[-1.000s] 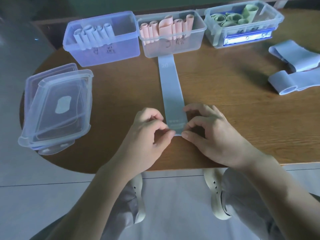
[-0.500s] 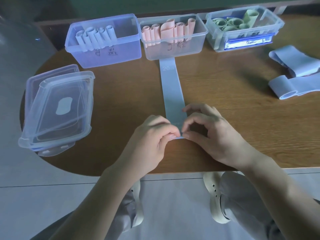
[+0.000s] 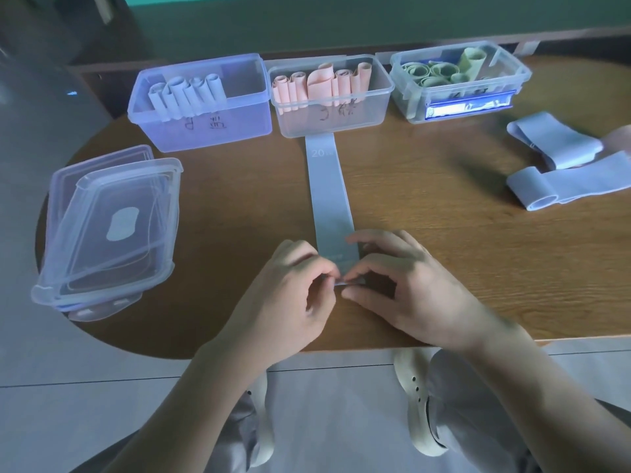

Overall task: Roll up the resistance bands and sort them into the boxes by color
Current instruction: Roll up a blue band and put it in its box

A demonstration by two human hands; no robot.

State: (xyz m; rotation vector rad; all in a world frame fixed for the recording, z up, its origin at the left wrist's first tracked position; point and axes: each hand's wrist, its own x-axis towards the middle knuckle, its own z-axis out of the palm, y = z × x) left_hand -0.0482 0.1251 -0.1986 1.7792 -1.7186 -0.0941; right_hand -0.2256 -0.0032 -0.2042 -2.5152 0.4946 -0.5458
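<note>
Matt wood-grain table (image 3: 444, 233), clear glossy plastic boxes (image 3: 201, 107), lids (image 3: 109, 230).

Blue band's (image 3: 329, 199) near end hidden under left hand (image 3: 290, 288) and right hand (image 3: 406, 285). Loose bands (image 3: 560, 165) cut off at right edge. Box handwriting (image 3: 338, 112) illegible.

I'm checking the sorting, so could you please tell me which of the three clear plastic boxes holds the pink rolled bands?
The middle clear plastic box holds the pink rolled bands; the left box holds blue rolls, the right box green ones.
</note>
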